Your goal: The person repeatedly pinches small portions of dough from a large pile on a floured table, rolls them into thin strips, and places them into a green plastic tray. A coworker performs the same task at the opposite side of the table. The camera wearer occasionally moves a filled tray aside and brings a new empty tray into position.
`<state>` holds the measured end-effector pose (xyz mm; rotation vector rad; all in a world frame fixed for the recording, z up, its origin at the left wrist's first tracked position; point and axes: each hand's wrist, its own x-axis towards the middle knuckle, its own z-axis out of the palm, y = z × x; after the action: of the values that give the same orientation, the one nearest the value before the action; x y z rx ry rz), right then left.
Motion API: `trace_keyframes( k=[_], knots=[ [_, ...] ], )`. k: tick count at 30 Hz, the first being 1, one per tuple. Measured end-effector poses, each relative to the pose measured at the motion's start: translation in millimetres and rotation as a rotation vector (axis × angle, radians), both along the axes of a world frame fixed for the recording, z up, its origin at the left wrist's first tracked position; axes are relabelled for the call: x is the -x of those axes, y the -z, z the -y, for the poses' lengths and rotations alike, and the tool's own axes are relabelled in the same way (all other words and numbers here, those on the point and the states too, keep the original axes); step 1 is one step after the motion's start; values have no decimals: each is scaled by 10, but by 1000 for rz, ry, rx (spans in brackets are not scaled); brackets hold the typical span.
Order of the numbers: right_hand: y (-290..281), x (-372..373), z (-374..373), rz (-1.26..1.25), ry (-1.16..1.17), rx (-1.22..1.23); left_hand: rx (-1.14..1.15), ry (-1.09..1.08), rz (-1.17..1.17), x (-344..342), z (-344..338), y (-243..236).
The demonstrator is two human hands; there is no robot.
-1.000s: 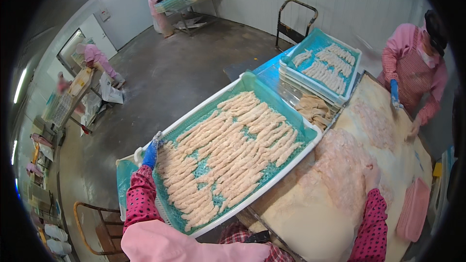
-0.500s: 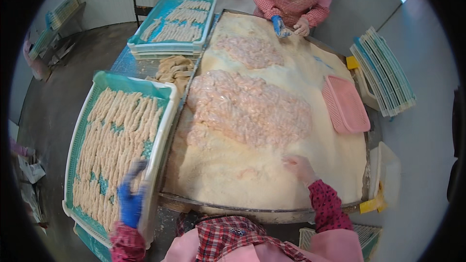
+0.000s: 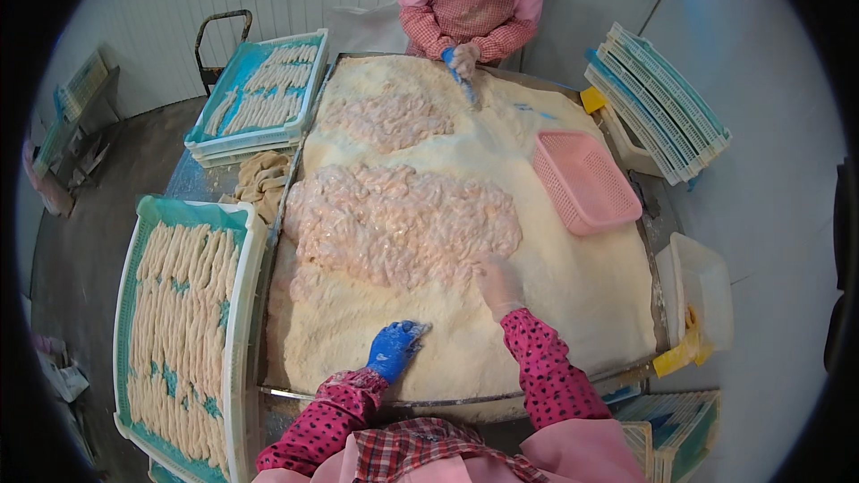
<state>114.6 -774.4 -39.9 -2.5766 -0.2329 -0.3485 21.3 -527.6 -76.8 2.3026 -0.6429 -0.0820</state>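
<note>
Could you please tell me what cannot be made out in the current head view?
In the head view:
Left hand: palm side, hidden by its own back.
Right hand: anything beneath it, hidden by the hand itself.
Co-worker's hands: anything held, too small and overlapped.
Lower-right trays: full extent, cut off by the lower edge.

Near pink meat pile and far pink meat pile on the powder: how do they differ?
Size: the near meat pile is larger; the far meat pile is smaller.
Place: the near meat pile has the wearer's right hand at its lower right edge; the far meat pile lies closer to the co-worker.
Surface: the near meat pile looks glossier, the far meat pile duller.
Both are pink, lumpy heaps on pale powder.
</note>
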Motion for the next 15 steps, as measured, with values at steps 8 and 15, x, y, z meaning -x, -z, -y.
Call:
trace_keyframes(
  k=[8, 15],
  knots=[
    [74, -23, 282, -190, -128, -34, 585, -126, -372, -180, -263, -512],
    [-180, 616, 124, -404, -442, -56, 172, 98, -263, -41, -1088, -71]
  ],
)
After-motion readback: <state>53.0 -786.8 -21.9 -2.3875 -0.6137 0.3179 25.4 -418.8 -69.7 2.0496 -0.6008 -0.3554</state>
